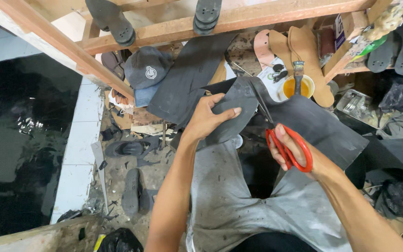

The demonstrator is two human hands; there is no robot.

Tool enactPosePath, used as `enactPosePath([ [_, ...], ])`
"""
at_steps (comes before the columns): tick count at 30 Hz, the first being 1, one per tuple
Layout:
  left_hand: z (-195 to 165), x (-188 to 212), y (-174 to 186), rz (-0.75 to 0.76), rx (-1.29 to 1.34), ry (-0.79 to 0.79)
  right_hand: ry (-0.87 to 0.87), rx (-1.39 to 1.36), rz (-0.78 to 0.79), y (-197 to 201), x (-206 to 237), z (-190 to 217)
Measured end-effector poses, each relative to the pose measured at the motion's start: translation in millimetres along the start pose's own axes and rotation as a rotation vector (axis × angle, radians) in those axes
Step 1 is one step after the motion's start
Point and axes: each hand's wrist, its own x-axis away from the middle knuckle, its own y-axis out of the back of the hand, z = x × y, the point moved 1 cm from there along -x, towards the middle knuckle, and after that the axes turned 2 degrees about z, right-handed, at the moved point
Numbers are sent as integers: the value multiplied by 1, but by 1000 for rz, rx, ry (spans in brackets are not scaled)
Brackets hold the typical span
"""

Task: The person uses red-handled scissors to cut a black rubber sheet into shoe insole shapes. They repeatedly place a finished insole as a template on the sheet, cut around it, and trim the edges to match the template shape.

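A wooden frame [173, 35] crosses at twelve o'clock; white tiles [77, 149] edge dark water [19, 135] at nine; the dirt floor [150, 172] holds scraps

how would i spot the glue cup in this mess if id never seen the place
Start at the wooden rack across the top and drop to the tan sole cutouts lying under its right half. The small white cup sits against them, just above the dark rubber sheet being cut with the red-handled scissors. It alone holds amber liquid, with a brush standing in it.
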Motion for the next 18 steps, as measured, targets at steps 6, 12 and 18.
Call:
enactPosePath([
  [6,-5,-1,6,-114,-45,-70,-180,98,74,22,6,1],
  [12,14,81,-92,-611,278,18,-111,87,85,27,17,-12],
  [18,50,57,-105,-678,1123,17,-268,32,21,11,9,-27],
])
